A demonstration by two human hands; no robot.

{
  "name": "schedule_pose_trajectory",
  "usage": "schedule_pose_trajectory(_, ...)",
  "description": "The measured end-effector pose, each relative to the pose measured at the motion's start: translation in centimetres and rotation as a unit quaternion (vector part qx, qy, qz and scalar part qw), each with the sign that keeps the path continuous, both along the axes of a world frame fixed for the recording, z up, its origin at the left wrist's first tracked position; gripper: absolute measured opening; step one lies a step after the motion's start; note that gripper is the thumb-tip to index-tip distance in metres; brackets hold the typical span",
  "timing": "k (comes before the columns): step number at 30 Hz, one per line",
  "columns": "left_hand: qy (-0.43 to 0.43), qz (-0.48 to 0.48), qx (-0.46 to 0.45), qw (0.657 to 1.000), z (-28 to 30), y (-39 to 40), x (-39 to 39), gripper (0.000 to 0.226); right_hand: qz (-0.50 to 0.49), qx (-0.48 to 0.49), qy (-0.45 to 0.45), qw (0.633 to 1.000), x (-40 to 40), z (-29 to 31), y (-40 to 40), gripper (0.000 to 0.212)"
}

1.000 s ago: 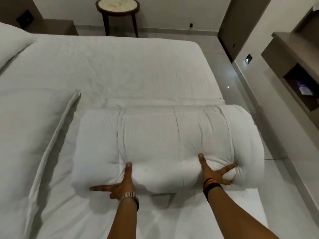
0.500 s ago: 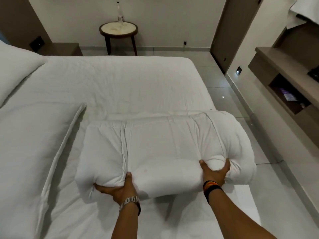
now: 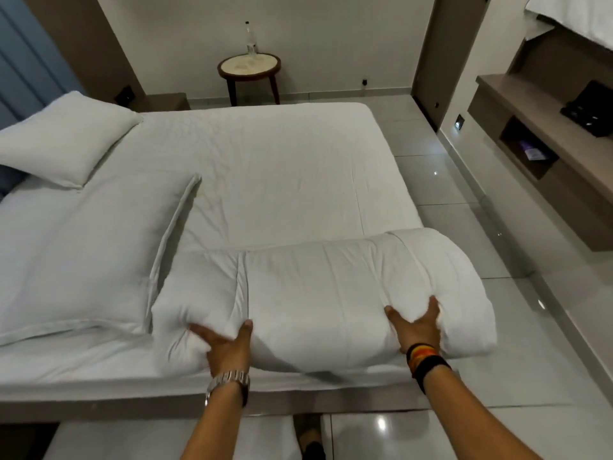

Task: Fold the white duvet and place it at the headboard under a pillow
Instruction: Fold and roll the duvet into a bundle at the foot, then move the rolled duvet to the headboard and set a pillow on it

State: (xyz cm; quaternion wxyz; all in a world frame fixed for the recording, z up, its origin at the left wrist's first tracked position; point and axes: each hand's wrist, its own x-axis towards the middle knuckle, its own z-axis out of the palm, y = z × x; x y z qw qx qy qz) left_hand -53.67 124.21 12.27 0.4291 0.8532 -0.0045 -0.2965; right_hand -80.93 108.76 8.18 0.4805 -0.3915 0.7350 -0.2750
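Two hands work one bundle: the bed [image 3: 265, 180] lies stripped, the duvet [image 3: 318, 293] already folded, clamped between left hand [image 3: 225, 343] and right hand [image 3: 416, 330]. Pillow [image 3: 63, 141], far beyond the left grip, awaits; carrying and tucking remain.

We note a round side table [image 3: 249, 65] with dark wooden legs standing against the far wall, a clear bottle [image 3: 251, 40] upright at its back edge. The floor [image 3: 441, 190] is laid with glossy pale tiles that show light reflections. On the right wall we record a wooden shelf unit [image 3: 530, 134]; a black tray [image 3: 588, 109] sits on its top and a purple item [image 3: 532, 153] lies in its open compartment, too small for us to identify. A blue panel [image 3: 31, 66] runs along the left edge. A dark door [image 3: 431, 54] stands beyond the bed.
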Motion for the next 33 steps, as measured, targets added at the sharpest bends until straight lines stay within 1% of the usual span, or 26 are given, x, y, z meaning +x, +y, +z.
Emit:
schedule_pose_trajectory(1,-0.022,-0.057,0.069,0.996,-1.0,0.2,0.5,0.112,0.046,0.036,0.025,0.998,-0.1,0.0,-0.1,0.131)
schedule_pose_trajectory(2,-0.06,-0.097,0.141,0.983,-2.1,0.6,0.8,0.103,0.096,0.064,0.058,0.992,-0.1,-0.4,-0.2,0.132)
schedule_pose_trajectory(3,-0.116,-0.119,0.197,0.966,-3.5,1.1,1.0,0.1,0.146,0.068,0.1,0.982,-0.1,-0.7,-0.1,0.129)
schedule_pose_trajectory(4,-0.174,-0.14,0.243,0.944,-4.5,1.4,1.0,0.102,0.201,0.061,0.159,0.965,0.0,-1.1,0.1,0.124)
schedule_pose_trajectory(5,-0.227,-0.152,0.26,0.926,-5.4,1.9,0.7,0.106,0.252,0.046,0.227,0.94,0.1,-1.2,0.5,0.119)
schedule_pose_trajectory(7,-0.299,-0.167,0.223,0.913,-7.7,1.7,0.7,0.105,0.326,0.003,0.364,0.872,-0.1,-1.6,1.0,0.108)
schedule_pose_trajectory(8,-0.321,-0.177,0.209,0.906,-8.9,1.0,0.7,0.101,0.336,-0.066,0.427,0.837,-0.3,-2.4,0.6,0.106)
schedule_pose_trajectory(9,-0.338,-0.187,0.203,0.9,-10.0,0.2,0.9,0.096,0.34,-0.13,0.469,0.805,-0.4,-3.3,-0.1,0.109)
schedule_pose_trajectory(10,-0.35,-0.201,0.201,0.892,-11.0,-0.8,1.3,0.092,0.354,-0.167,0.47,0.791,-0.3,-3.6,-0.9,0.108)
schedule_pose_trajectory(11,-0.359,-0.22,0.203,0.884,-11.6,-1.8,1.9,0.088,0.368,-0.216,0.472,0.772,-0.2,-4.2,-1.9,0.1)
schedule_pose_trajectory(13,-0.393,-0.276,0.201,0.853,-13.0,-3.3,3.0,0.082,0.413,-0.292,0.463,0.728,1.1,-5.1,-4.1,0.074)
schedule_pose_trajectory(14,-0.414,-0.309,0.195,0.834,-13.8,-4.2,3.7,0.079,0.448,-0.306,0.443,0.713,2.0,-5.9,-5.6,0.07)
schedule_pose_trajectory(15,-0.432,-0.341,0.184,0.814,-14.6,-5.2,4.3,0.076,0.475,-0.308,0.434,0.701,3.2,-6.7,-7.4,0.07)
schedule_pose_trajectory(17,-0.459,-0.367,0.173,0.79,-15.4,-7.3,5.4,0.072,0.506,-0.29,0.439,0.683,5.4,-8.8,-11.2,0.074)
schedule_pose_trajectory(18,-0.463,-0.368,0.177,0.787,-16.0,-8.7,6.2,0.072,0.519,-0.271,0.448,0.676,6.4,-10.1,-13.3,0.076)
schedule_pose_trajectory(20,-0.463,-0.362,0.197,0.784,-17.6,-12.0,8.0,0.072,0.528,-0.241,0.47,0.665,8.4,-13.0,-17.1,0.079)
schedule_pose_trajectory(22,-0.449,-0.373,0.213,0.784,-19.4,-15.2,9.6,0.071,0.522,-0.22,0.487,0.664,10.2,-15.3,-20.0,0.079)
schedule_pose_trajectory(25,-0.412,-0.401,0.228,0.786,-20.4,-17.6,10.7,0.07,0.53,-0.181,0.489,0.669,11.7,-16.3,-21.7,0.079)
schedule_pose_trajectory(27,-0.406,-0.384,0.224,0.798,-19.2,-17.4,10.3,0.069,0.533,-0.195,0.477,0.672,11.4,-15.3,-21.3,0.08)
schedule_pose_trajectory(29,-0.411,-0.331,0.199,0.826,-17.1,-17.1,9.8,0.068,0.517,-0.237,0.456,0.684,10.8,-13.6,-20.7,0.082)
schedule_pose_trajectory(31,-0.409,-0.275,0.186,0.85,-15.2,-17.9,9.7,0.074,0.503,-0.272,0.439,0.693,10.7,-11.8,-21.3,0.087)
schedule_pose_trajectory(33,-0.411,-0.264,0.216,0.845,-14.4,-18.8,10.5,0.086,0.509,-0.275,0.44,0.687,10.3,-11.1,-22.7,0.093)
